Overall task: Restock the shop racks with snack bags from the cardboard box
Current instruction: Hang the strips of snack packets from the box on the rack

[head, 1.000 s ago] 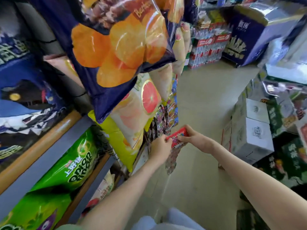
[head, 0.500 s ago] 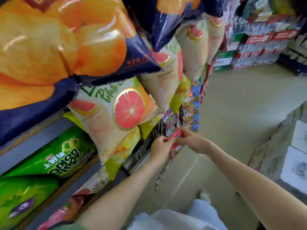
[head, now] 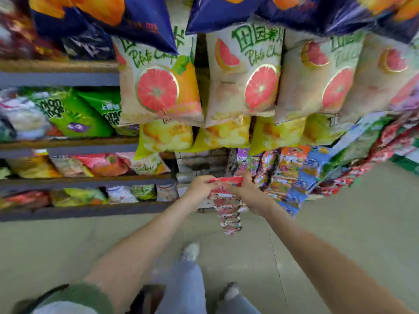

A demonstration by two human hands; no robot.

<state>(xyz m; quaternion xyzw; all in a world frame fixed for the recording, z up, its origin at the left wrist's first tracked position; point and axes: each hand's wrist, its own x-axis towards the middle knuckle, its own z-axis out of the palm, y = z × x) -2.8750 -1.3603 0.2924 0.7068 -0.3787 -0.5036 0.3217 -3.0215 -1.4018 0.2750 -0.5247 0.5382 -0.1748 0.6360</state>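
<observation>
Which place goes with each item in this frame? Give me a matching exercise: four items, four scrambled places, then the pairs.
Items:
1. red snack strip
2. grapefruit potato chip bags
3. green onion ring bags
4. yellow chip bags

Places:
A. on the shelf at left, second board from the top
B. hanging just below the grapefruit row
C. held at its top edge by the left hand and right hand, the rest dangling
D. hanging in a row under the dark blue bags

Pairs: 1-C, 2-D, 3-A, 4-B
</observation>
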